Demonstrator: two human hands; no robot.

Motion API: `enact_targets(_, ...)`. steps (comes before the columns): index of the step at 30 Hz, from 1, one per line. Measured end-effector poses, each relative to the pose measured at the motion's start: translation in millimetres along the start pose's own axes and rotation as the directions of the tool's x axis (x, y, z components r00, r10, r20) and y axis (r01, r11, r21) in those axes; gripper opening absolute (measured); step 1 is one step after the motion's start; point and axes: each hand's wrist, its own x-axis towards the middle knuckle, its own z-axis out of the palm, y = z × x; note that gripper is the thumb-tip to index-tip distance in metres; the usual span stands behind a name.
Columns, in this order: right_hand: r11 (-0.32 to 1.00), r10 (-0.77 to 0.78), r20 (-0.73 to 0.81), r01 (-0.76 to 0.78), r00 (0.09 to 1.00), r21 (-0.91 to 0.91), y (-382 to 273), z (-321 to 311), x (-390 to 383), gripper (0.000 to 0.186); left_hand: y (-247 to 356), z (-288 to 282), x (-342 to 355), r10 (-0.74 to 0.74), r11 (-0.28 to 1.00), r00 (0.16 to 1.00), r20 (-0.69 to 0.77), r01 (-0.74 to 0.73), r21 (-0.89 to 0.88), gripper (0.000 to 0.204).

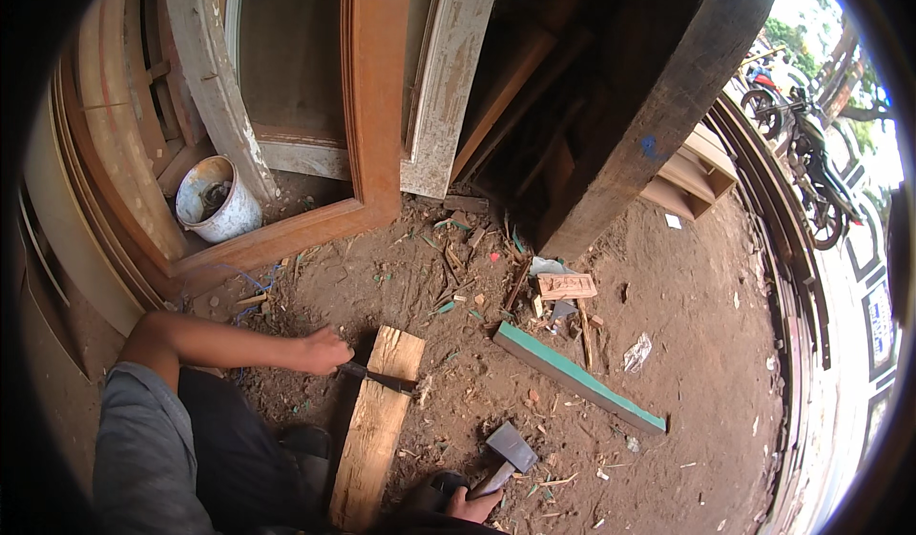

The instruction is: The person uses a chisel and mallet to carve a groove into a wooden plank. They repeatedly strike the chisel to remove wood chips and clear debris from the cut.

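The left hand [326, 352] is curled around the handle of a chisel [389, 380]. The blade lies across the wood block [370, 430] near its far end and reaches its right edge. The block rests on the dirt ground [706, 363]. The right hand [474, 506] is wrapped around the handle of a hammer [512, 446]. The block looks stiff, rough and heavy; its long sides seem best to grab. A blue mark [650, 147] shows on the dark post [625, 168], but I can't read any writing.

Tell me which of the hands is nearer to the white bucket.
Left. The left hand, holding a chisel, is below and right of the bucket in the picture; the right hand, holding a hammer, is much farther off, near the bottom edge.
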Motion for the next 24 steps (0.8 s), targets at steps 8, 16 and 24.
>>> enact_targets(8,0.998,-0.021,-0.028,0.020,0.999,-0.057,6.2,1.5,0.2,0.084,33.7,-23.2,-2.7,0.100,0.993,0.967,-0.233,-0.113,-0.043,0.054)
enact_targets(16,0.997,-0.035,0.011,0.036,0.999,-0.061,2.5,-2.5,1.0,0.083,51.4,-28.0,12.6,0.148,0.983,0.984,-0.102,-0.158,-0.089,0.053)
enact_targets(24,0.994,-0.073,0.077,0.078,0.994,-0.071,0.8,-2.6,7.7,0.083,58.2,-30.4,31.3,0.192,0.980,0.963,-0.189,-0.199,-0.015,0.035)
